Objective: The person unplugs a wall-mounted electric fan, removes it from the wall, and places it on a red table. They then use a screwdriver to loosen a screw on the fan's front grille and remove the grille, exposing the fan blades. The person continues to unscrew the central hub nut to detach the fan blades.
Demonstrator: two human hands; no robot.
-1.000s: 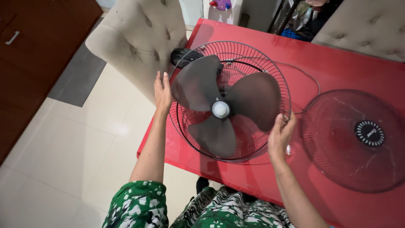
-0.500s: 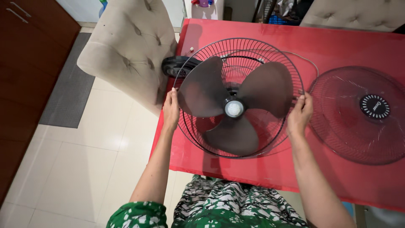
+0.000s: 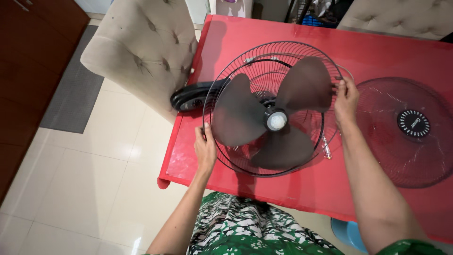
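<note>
The left hand (image 3: 205,150) grips the lower left rim of the round black wire rear fan guard (image 3: 245,61), while the right hand (image 3: 346,100) grips its upper right rim, so the guard sits between both hands. Inside it are three dark brown plastic blades (image 3: 238,115) (one hub in the middle). It lies near the left edge of the red tabletop (image 3: 377,52). One detached round front wire grille (image 3: 406,137) lies toward the right edge. Two beige tufted chairs (image 3: 137,47) stand beside the tabletop.
</note>
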